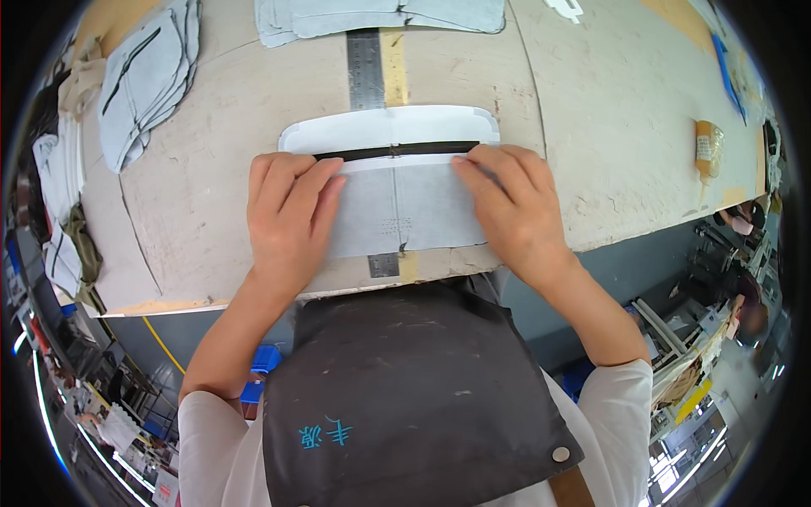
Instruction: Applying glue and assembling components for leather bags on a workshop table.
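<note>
A pale grey fabric panel (363, 211) with a black zipper-like strip (422, 149) across it lies on the worktable in front of me. My left hand (291, 211) grips its left side, with thumb and fingertips pinched at the strip's left end. At the strip's right end, the fingers of my right hand (515, 207) pinch the panel in the same way. Beyond the strip shows a whiter section (338, 131) with rounded corners. Under the panel runs a metal ruler (365, 72), beside a yellow strip (394, 72); the panel covers their middle.
More grey panels (338, 21) are stacked at the far edge, and another pile (152, 93) with black strips lies at the left. To the right sit a bottle of amber liquid (708, 152) and a slim blue tool (726, 76). The table's near edge (203, 306) borders my dark apron.
</note>
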Motion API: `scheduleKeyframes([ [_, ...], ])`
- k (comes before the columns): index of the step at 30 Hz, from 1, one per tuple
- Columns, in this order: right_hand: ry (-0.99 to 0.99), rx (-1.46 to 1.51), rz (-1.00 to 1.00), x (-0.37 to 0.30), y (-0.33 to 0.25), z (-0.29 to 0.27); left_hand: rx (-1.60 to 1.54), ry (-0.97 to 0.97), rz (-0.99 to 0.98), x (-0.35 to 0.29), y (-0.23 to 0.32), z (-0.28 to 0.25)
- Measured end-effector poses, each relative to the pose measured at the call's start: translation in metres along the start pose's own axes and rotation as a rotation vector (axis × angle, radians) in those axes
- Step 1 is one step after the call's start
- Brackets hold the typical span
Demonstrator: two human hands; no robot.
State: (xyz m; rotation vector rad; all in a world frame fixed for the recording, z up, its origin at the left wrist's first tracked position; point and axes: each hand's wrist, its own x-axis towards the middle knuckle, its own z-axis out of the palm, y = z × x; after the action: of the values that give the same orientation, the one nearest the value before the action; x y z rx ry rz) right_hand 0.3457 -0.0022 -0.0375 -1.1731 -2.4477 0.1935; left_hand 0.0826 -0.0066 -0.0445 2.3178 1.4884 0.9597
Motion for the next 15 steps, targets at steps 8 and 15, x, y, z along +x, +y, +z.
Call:
scheduleKeyframes([
  [8,0.008,0.277,0.024,0.013,-0.022,0.008,0.025,0.016,-0.044,-0.015,-0.012,-0.013],
  [15,0.026,0.282,0.011,0.016,-0.028,0.023,-0.008,0.025,0.015,-0.013,-0.016,-0.01],
])
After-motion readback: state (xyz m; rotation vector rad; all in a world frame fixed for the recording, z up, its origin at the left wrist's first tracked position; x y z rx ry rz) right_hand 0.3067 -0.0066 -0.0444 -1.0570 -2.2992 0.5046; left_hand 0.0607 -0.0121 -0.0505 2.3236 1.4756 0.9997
